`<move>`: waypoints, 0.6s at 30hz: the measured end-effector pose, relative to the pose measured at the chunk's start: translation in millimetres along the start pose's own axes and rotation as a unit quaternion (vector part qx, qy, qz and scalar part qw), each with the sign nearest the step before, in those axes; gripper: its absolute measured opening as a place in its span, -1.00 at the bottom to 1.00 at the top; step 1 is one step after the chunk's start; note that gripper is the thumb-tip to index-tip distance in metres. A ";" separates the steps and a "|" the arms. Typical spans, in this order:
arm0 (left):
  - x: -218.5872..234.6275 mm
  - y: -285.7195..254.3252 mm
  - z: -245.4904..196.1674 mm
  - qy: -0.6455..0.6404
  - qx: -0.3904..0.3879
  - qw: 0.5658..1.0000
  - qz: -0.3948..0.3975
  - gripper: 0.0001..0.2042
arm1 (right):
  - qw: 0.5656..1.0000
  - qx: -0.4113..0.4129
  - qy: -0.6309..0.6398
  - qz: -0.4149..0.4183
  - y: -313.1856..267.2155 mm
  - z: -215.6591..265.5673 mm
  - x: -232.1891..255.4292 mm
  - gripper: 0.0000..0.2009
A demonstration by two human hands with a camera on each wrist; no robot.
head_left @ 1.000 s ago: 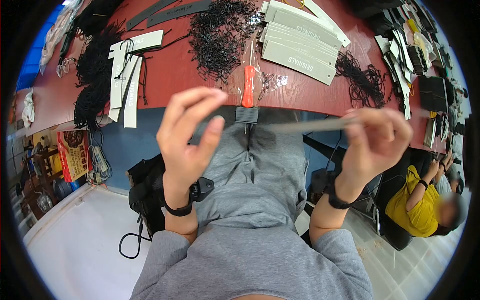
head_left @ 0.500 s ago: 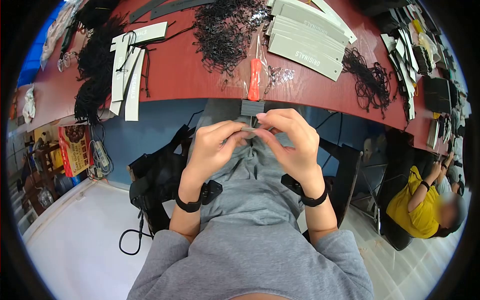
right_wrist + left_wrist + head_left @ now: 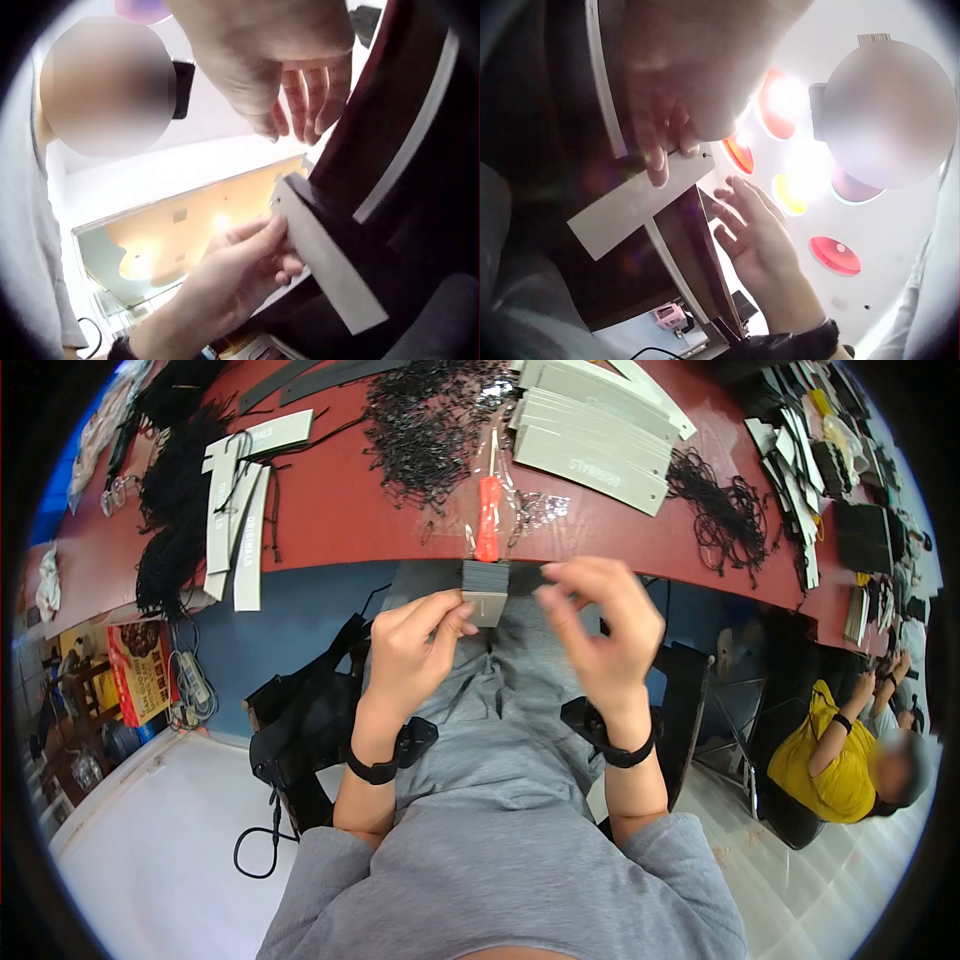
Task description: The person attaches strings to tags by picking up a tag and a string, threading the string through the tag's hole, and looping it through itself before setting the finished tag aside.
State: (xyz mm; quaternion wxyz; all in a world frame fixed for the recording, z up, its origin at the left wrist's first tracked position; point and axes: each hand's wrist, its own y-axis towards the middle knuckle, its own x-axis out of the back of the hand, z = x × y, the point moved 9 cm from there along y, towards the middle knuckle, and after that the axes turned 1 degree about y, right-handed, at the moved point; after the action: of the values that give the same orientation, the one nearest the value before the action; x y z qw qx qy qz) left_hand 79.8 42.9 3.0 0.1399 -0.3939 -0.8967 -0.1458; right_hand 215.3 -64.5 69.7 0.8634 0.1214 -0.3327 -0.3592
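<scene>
Grey tag (image 3: pixel 487 608) at the red table (image 3: pixel 335 520)'s near edge is pinched by a person's left hand (image 3: pixel 410 648), beside a dark ridged block (image 3: pixel 485 575); at right, the right hand (image 3: pixel 608 628) hovers, holding nothing.

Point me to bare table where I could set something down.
The red table looks bare between the left-hand white tags and the black heap, and again between the grey tags and its near edge. The far side is crowded.
</scene>
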 end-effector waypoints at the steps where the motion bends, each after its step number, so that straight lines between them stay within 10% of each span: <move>1: 0.7 0.7 -3.0 0.043 -0.018 0.999 -0.006 -0.94 | 0.999 -0.006 -0.035 -0.033 4.1 -6.2 17.1 -0.83; 5: 6.9 -0.7 -12.7 0.155 -0.076 0.984 -0.053 -0.87 | 0.954 -0.174 -0.140 -0.199 6.3 -52.9 94.7 -0.85; 8: 8.9 -0.4 -13.8 0.146 -0.081 0.983 -0.080 -0.78 | 0.919 -0.128 -0.331 -0.170 15.4 -65.0 124.2 -0.75; 11: 4.3 0.2 -20.0 0.138 -0.095 0.986 -0.014 -0.78 | 0.908 -0.241 -0.314 -0.139 15.4 -80.5 125.8 -0.75; 18: 7.1 -0.7 -15.7 0.129 -0.085 0.988 -0.018 -0.79 | 0.929 -0.171 -0.299 -0.134 23.7 -79.7 116.7 -0.85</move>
State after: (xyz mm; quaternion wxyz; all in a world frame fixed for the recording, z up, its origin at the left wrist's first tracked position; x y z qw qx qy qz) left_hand 76.8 41.4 19.9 0.2178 -0.3662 -0.8623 -0.2736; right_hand 341.5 -131.8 77.6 0.6751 -0.0972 -0.4900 -0.5429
